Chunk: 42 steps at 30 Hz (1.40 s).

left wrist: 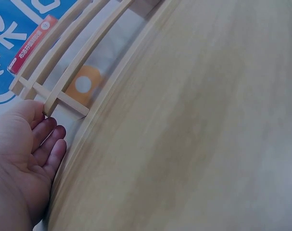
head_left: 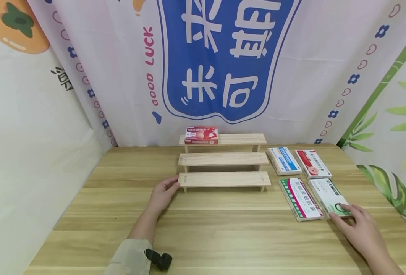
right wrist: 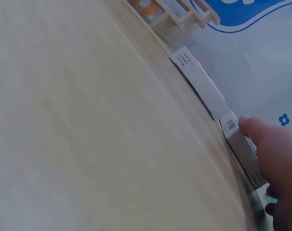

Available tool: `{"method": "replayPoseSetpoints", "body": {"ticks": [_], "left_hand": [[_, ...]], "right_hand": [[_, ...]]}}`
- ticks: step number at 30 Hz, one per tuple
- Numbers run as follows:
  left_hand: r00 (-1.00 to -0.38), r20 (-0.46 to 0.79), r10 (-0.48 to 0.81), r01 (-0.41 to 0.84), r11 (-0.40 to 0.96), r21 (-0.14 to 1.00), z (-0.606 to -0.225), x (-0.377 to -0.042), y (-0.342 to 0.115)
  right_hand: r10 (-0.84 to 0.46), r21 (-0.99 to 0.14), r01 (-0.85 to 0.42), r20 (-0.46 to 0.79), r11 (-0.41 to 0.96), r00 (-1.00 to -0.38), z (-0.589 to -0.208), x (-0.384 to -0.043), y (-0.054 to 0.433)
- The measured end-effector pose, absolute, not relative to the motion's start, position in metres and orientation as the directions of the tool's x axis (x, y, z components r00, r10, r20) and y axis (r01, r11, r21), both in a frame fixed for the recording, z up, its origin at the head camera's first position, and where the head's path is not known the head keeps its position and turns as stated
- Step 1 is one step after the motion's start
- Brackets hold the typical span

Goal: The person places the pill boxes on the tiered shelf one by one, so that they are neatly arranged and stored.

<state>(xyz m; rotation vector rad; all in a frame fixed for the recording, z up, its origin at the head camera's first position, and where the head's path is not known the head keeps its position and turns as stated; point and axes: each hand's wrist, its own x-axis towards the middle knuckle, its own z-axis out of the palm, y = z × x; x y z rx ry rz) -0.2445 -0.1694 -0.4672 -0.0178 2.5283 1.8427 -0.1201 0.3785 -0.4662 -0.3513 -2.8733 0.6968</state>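
Observation:
A three-tier wooden step rack (head_left: 223, 178) stands on the table. My left hand (head_left: 161, 194) is at the left end of its lowest board, thumb and forefinger pinching that end; the other fingers curl loosely below in the left wrist view. A red medicine box (head_left: 201, 135) lies on the top tier's left side. On the right, my right hand (head_left: 359, 227) holds the near end of a white and green medicine box (head_left: 328, 194), thumb at its left corner and fingers toward its right side. The box lies flat beside a green, white and purple box (head_left: 300, 198).
Behind these two lie a blue and white box (head_left: 283, 161) and a red and white box (head_left: 313, 163), right of the rack. The wooden table (head_left: 203, 236) meets a printed cloth backdrop (head_left: 127, 76) at its far edge. A black device (head_left: 159, 260) sits at the left sleeve.

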Motion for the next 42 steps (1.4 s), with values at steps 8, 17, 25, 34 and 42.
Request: {"method": "replayPoseSetpoints", "body": {"ticks": [8, 17, 25, 34, 42], "left_hand": [[-1.000, -0.002, 0.002, -0.002, 0.307, 0.952, -0.468, -0.244, -0.169], [-1.000, -0.015, 0.002, -0.013, 0.301, 0.953, -0.466, -0.243, -0.169], [-1.000, -0.015, 0.000, -0.014, 0.302, 0.953, -0.466, -0.243, -0.169], [-1.000, -0.014, 0.004, -0.012, 0.307, 0.951, -0.466, -0.244, -0.169], [-1.000, -0.020, -0.002, -0.019, 0.304, 0.953, -0.466, -0.243, -0.169]], "right_hand": [[0.278, -0.445, 0.194, 0.131, 0.874, -0.952, -0.469, -0.120, 0.382], [0.317, -0.535, 0.205, 0.124, 0.820, -0.940, -0.463, -0.118, 0.383], [0.334, -0.609, 0.190, 0.132, 0.770, -0.933, -0.445, -0.123, 0.379], [0.248, -0.612, 0.128, 0.116, 0.781, -0.962, -0.409, -0.150, 0.359], [0.123, -0.608, 0.009, 0.145, 0.794, -0.982, -0.383, -0.184, 0.333]]}}
